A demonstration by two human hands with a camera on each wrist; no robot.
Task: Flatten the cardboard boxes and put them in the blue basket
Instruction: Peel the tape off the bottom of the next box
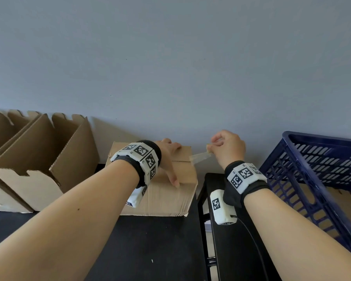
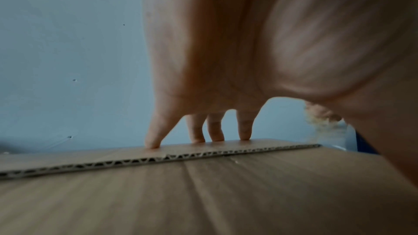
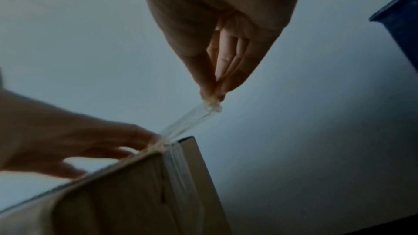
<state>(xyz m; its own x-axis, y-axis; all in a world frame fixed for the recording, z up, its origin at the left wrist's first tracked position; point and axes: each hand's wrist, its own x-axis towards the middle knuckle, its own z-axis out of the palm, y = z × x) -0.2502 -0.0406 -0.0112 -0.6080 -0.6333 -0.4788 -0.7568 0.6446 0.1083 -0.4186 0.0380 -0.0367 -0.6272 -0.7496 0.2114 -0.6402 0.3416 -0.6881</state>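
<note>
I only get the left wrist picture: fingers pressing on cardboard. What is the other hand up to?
Observer: The right hand pinches a strip of clear tape and pulls it away from the cardboard box.
Operator: Is the tape fully off?
Observer: No. In the right wrist view its lower end is stuck to the box edge, by the left hand.
Operator: Where is the basket?
Observer: The blue basket sits to the person's right, tilted, with brown cardboard showing through its side.
Operator: Any other boxes?
Observer: Yes, open cardboard boxes stand at the left against the wall.
</note>
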